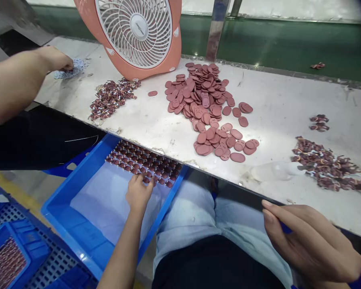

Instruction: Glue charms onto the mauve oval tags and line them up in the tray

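Observation:
My left hand (138,193) reaches into a blue tray (64,222), its fingers closed around a small dark-red oval piece at the near edge of the rows. The assembled dark-red pieces (138,158) stand in close rows on a white sheet (104,204) inside the tray. Off the table's front edge, at the lower right, my right hand (313,241) has thumb and forefinger pinched together, with nothing visible between them. Ahead of me on the table lies a heap of flat reddish oval pieces with small holes (204,92). Brown knotted bits (325,164) are piled on the right.
An orange fan (140,30) stands at the back of the table (276,108). Another pile of brown knotted bits (112,98) lies left of centre. A co-worker's hand (55,59) touches pale blue bits (74,69). Lower left is a filled blue bin (36,245).

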Available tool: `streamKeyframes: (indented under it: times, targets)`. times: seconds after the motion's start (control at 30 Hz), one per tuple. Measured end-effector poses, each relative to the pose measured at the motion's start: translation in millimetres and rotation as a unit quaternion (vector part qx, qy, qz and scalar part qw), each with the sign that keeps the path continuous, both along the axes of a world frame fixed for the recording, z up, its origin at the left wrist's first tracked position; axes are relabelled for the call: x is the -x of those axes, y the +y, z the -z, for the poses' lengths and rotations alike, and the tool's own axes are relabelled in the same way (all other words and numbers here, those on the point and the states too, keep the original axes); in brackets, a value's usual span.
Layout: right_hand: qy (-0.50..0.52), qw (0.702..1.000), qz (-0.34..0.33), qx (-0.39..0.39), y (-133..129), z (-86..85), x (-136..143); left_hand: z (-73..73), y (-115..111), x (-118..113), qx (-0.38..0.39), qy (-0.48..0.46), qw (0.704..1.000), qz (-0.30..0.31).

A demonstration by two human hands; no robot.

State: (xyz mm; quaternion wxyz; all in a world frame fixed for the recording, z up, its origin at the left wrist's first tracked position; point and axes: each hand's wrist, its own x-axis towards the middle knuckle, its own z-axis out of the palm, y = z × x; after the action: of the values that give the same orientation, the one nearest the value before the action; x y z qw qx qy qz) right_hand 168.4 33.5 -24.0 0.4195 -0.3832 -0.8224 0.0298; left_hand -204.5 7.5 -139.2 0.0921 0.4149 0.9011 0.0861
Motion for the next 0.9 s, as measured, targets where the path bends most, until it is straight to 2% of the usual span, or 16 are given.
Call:
streamKeyframes:
  times: [0.1,0.27,0.53,0.9]
  targets:
    - [-0.034,0.998,-0.004,-0.045,1,-3.2,6,6.4,6,1,0.032,-0.004,0.999,0.009]
    - [-0.034,0.999,-0.012,-0.037,1,-4.4,8,10.4,12,0,0.062,-0.012,0.998,0.028]
    - [-0.030,0.999,-0.017,-0.037,3,0.5,8,16.6,12,0,0.067,-0.009,0.997,0.025]
    - [-0.041,0.998,-0.020,-0.037,2,1.7,11,13.9,-12,5,0.062,0.005,0.998,0.006]
